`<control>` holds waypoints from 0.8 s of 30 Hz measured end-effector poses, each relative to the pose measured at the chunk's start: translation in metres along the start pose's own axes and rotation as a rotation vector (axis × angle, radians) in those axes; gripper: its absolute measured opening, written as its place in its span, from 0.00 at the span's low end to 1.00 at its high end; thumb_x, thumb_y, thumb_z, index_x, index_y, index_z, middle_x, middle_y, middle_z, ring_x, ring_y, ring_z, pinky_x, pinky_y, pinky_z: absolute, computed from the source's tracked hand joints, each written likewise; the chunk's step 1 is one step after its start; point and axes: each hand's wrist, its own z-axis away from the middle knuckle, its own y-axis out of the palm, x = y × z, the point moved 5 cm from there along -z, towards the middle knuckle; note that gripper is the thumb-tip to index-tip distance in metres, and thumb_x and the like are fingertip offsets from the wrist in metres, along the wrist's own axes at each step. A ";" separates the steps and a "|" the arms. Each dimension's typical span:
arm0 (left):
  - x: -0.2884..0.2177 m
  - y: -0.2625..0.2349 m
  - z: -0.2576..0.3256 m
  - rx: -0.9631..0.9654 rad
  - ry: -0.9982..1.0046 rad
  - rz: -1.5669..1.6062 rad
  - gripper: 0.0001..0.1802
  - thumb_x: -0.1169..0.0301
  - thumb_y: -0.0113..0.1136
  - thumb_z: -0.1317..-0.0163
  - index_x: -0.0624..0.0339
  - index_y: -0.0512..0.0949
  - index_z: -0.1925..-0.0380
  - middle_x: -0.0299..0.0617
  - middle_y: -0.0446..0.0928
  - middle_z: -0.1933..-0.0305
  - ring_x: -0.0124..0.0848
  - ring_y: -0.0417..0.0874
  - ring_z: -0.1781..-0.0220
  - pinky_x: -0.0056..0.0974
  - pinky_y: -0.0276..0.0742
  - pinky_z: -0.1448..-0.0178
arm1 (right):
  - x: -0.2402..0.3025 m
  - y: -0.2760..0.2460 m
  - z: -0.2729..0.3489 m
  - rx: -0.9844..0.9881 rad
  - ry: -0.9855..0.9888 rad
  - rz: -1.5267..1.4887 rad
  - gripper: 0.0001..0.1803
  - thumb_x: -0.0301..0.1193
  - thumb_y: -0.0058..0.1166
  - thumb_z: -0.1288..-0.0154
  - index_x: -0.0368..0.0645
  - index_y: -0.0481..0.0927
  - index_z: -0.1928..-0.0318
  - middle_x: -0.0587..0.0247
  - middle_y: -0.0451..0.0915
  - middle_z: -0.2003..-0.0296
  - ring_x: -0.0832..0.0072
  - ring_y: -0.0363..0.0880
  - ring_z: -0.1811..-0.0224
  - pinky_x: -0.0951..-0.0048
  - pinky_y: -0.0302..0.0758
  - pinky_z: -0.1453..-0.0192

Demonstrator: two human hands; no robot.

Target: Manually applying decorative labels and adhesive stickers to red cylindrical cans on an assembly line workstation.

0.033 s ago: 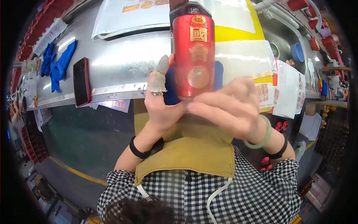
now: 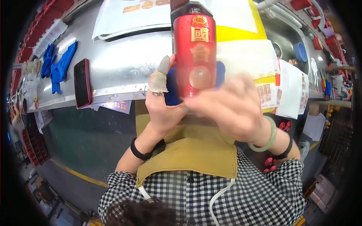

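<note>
A glossy red bottle [image 2: 184, 56] with gold raised characters and a round gold emblem lies with its neck end at a dark metal holder [image 2: 193, 7]. My left hand [image 2: 162, 101] is closed round its lower left side; some fingers are hidden behind it. One left finger wears a pale fabric cover [image 2: 158, 81]. Near the bottle's lower end the left thumb meets the tips of my right hand [image 2: 233, 105]. The right hand's fingers are bent together and smeared by motion, so anything pinched there cannot be made out. Behind the bottle shows a blue pad [image 2: 220, 72].
On the metal bench lie a phone [image 2: 82, 83] and blue gloves [image 2: 58, 69] at left. White sheets [image 2: 245, 56] and a yellow board [image 2: 260, 32] are at right, beside sheets of gold labels [image 2: 265, 94]. A blue cup [image 2: 300, 52] stands farther right.
My right hand has shifted slightly left and down at the bottle's lower end. The bottle has moved very slightly left, and the left hand has barely moved.
</note>
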 end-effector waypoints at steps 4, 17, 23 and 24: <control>-0.012 -0.003 -0.006 -0.010 -0.005 -0.110 0.59 0.72 0.87 0.56 0.69 0.61 0.26 0.54 0.74 0.30 0.41 0.80 0.33 0.44 0.78 0.31 | -0.046 0.008 -0.033 -0.095 0.085 0.164 0.14 0.30 0.64 0.48 0.48 0.83 0.59 0.72 0.82 0.65 0.69 0.75 0.64 0.64 0.69 0.58; -0.007 -0.007 -0.003 0.067 0.000 -0.086 0.51 0.70 0.81 0.50 0.70 0.66 0.27 0.57 0.74 0.30 0.45 0.79 0.31 0.44 0.71 0.27 | -0.046 0.015 0.003 -0.193 -0.179 0.171 0.13 0.30 0.65 0.46 0.53 0.86 0.57 0.77 0.86 0.62 0.75 0.75 0.64 0.68 0.66 0.56; -0.008 -0.003 0.006 0.008 0.094 -0.097 0.43 0.79 0.80 0.49 0.65 0.73 0.30 0.57 0.73 0.28 0.47 0.78 0.30 0.43 0.75 0.29 | -0.048 0.011 0.004 -0.153 0.070 0.039 0.13 0.31 0.63 0.45 0.55 0.87 0.57 0.80 0.85 0.60 0.76 0.73 0.63 0.71 0.71 0.49; -0.009 -0.004 0.007 0.015 0.096 -0.096 0.43 0.79 0.80 0.49 0.65 0.73 0.30 0.57 0.73 0.28 0.47 0.78 0.30 0.43 0.75 0.29 | -0.043 0.012 0.009 -0.172 0.018 0.028 0.14 0.32 0.63 0.46 0.55 0.87 0.57 0.79 0.85 0.61 0.76 0.74 0.63 0.70 0.71 0.49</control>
